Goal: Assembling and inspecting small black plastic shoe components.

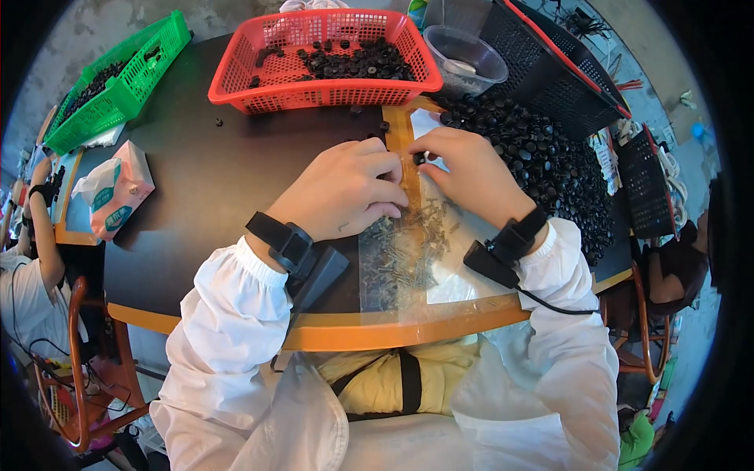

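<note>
My right hand pinches a small round black cap between thumb and forefinger. Just left of it, my left hand is closed with its fingers curled inward; what they hold, if anything, is hidden. Below both hands, many thin metal pins or screws lie scattered on a clear plastic sheet near the table's front edge. A big heap of black caps spreads to the right of my right hand. A few loose black pieces sit beyond my left fingers.
At the back stands a red basket with black pieces inside. A clear plastic tub and a tipped black crate are right of it. A green basket and a tissue pack lie left. Other people sit at both sides.
</note>
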